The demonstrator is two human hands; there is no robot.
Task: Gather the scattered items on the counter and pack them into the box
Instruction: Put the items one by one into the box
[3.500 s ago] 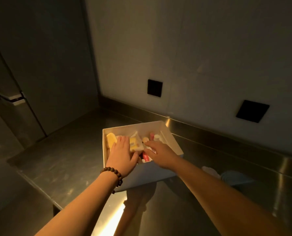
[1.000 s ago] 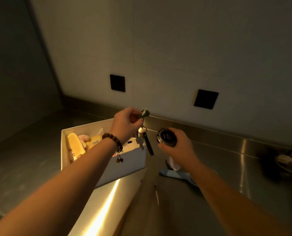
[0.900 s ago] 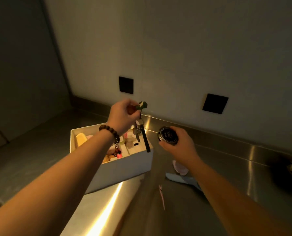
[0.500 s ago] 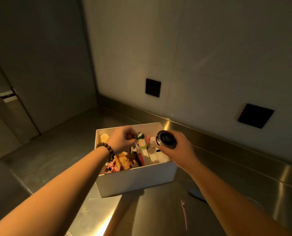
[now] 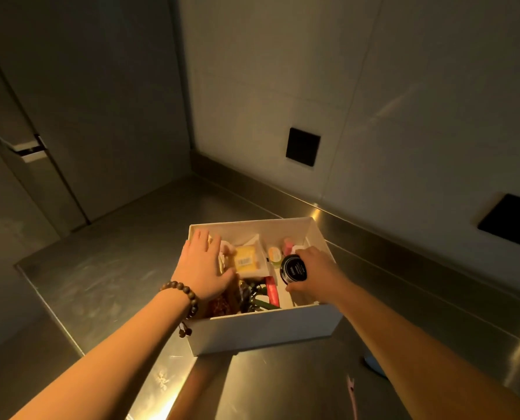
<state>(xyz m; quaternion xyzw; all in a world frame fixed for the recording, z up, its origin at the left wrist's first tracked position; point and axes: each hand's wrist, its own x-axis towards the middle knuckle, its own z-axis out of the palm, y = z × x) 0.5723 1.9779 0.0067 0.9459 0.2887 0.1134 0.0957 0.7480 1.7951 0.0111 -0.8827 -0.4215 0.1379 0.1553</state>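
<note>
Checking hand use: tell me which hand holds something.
The right hand: it grips the black jar over the box. The left hand lies flat, fingers straight, holding nothing.

Steel counter (image 5: pixel 107 268): white box (image 5: pixel 267 328), pink clip (image 5: pixel 351 389).

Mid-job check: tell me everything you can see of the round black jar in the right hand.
The black jar is small and round, with a dark glossy lid bearing a pale ring and pale lettering too small to read. It is tilted, its lid facing the camera. The right hand grips it from behind and the side, fingers curled round its body. It is held over the right side of the open white box, above the items already packed, and does not look set down.
</note>
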